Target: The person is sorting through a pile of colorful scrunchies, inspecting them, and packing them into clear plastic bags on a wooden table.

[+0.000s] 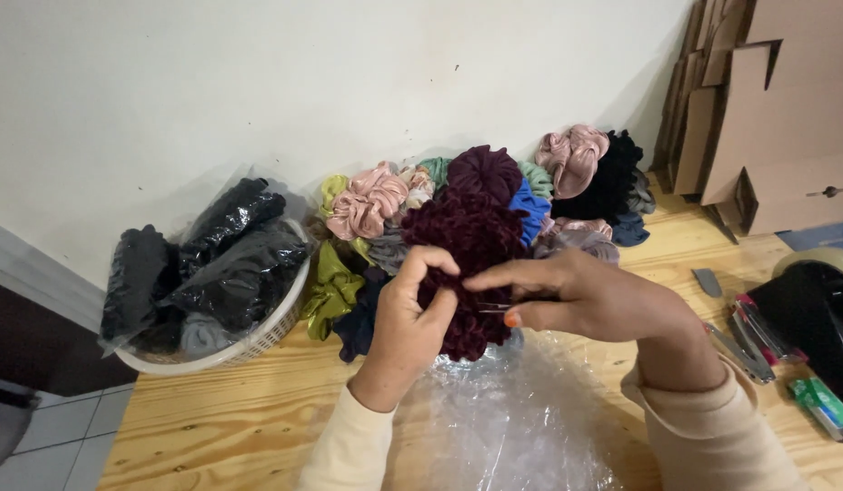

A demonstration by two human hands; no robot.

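Dark maroon velvet is bunching between both hands: the person is holding a maroon scrunchie just above the wooden table, in front of a heap of other scrunchies. The left hand is gripping its near-left edge, fingers curled together and clamped into the fabric, thumb pressing on top. The right hand is coming in from the right, thumb and forefinger pinching together on the scrunchie's middle, the remaining fingers folding under it; something thin and metallic is showing at the fingertips, but it is too small to tell what it is. Clear plastic wrap is lying crumpled on the table directly beneath the hands. Behind the held piece, the scrunchie pile is leaning against the white wall, mixing pink satin, olive green, blue, teal, black and another maroon one on top. To the left, a white basket is holding black items sealed in clear bags. On the right side of the table, a tape dispenser is sitting near some small packets and a cutter, and flattened cardboard boxes are standing in the corner.
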